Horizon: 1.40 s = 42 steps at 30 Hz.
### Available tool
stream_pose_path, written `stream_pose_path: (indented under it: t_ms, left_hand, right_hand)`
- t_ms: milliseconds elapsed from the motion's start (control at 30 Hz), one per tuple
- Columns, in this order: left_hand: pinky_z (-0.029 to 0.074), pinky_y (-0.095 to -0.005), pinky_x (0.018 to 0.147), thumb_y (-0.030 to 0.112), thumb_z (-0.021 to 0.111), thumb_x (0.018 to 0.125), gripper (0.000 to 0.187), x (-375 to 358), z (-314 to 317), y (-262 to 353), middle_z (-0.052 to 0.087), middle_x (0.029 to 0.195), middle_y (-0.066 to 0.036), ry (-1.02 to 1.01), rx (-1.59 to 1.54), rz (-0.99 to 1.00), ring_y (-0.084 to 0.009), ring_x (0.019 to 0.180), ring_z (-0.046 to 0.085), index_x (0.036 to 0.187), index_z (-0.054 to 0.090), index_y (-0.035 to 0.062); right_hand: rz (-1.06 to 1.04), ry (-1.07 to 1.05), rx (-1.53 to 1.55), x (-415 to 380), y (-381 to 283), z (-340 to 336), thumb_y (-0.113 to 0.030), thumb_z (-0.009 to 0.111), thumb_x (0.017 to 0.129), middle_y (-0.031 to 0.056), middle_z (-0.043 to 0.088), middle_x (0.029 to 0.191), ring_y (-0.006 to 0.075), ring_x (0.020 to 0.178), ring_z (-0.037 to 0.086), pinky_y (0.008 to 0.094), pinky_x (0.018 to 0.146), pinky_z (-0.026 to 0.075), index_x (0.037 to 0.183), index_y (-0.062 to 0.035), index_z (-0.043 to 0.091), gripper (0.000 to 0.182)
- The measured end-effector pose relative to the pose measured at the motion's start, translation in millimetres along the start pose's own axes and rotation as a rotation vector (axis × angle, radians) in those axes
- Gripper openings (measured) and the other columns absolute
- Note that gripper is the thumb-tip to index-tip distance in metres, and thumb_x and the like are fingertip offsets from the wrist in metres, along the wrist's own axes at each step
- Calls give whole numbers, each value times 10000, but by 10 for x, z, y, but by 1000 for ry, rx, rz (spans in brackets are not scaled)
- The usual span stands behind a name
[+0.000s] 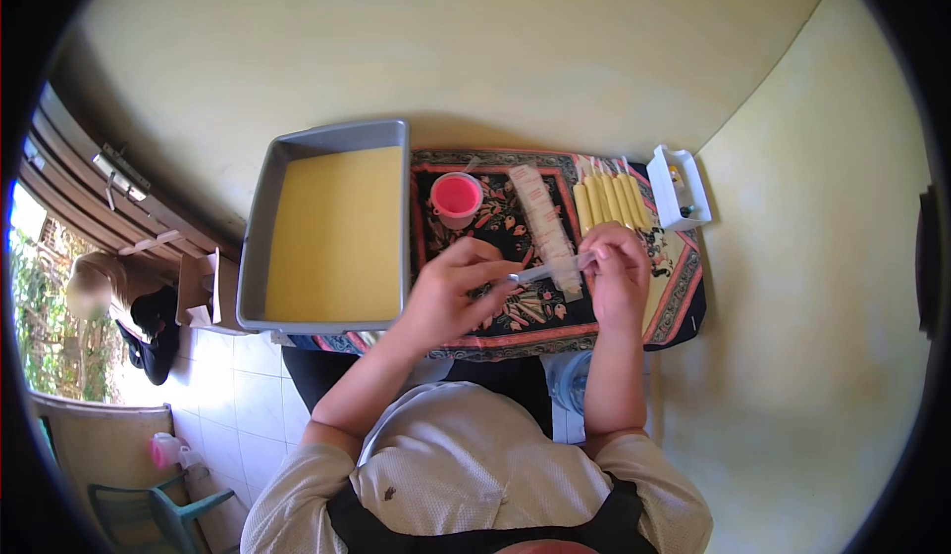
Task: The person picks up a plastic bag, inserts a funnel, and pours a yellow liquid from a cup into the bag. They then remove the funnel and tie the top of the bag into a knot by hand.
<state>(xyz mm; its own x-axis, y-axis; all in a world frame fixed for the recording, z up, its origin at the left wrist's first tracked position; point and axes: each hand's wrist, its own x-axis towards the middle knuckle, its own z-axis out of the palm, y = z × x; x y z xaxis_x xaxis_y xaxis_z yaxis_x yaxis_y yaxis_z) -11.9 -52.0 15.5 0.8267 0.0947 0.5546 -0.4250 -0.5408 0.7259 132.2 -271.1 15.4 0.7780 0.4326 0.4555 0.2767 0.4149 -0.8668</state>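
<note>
A narrow clear plastic sleeve (551, 269) stretches between my two hands above the patterned cloth. My left hand (456, 289) is closed, pinching one end of it between thumb and fingers. At the other end my right hand (618, 269) grips the sleeve with curled fingers. Beneath it lies a long, pale plastic packet with red print (540, 207). Beyond my right hand, several tubes filled with something yellow (609, 198) lie side by side, their upper ends narrow and pale. A clear cup with pink-red inside (456, 196) stands beyond my left hand.
A large grey tub (404, 217) of yellow liquid (332, 237) stands left on the cloth-covered table (684, 297). A small white tray (684, 212) with little items sits at the right, near the wall. Far left, a person (119, 292) bends near a cardboard box (210, 292).
</note>
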Motion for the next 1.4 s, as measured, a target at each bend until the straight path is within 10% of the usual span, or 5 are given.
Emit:
stream_pose_path:
  t_ms: [300,533,1067,1400]
  left_hand:
    - [593,-268,897,9,775,998,355,-257,-1803,-276,752,1029,-45,232,-214,-440,-118,964,725,1343,705,-35]
    - [594,-285,919,91,724,1029,406,-108,-2760,-630,750,1064,-62,424,-147,-343,-128,968,704,1406,664,-48]
    - [584,-281,864,100,765,1033,397,-534,-3133,-1396,700,979,-28,750,-128,-387,-102,918,684,1399,671,-20]
    - [589,-277,860,26,718,1054,336,-430,-2962,-1270,735,1023,-47,886,180,-118,-112,910,707,1385,676,-9]
  right_hand:
    - [278,-199,460,657,640,1112,-229,627,1113,56,702,943,134,790,651,275,662,505,1074,-64,665,174]
    - [534,-183,958,1180,815,2225,-288,628,1128,171,733,1110,254,1053,732,339,962,618,1263,3,648,321]
    - [348,-185,74,1191,2076,2975,-59,681,1065,72,760,1047,144,933,737,294,802,610,1349,1,645,293]
    - [352,-136,-102,1171,1856,2923,-184,794,1028,50,803,997,108,905,734,260,731,547,1348,-46,666,372]
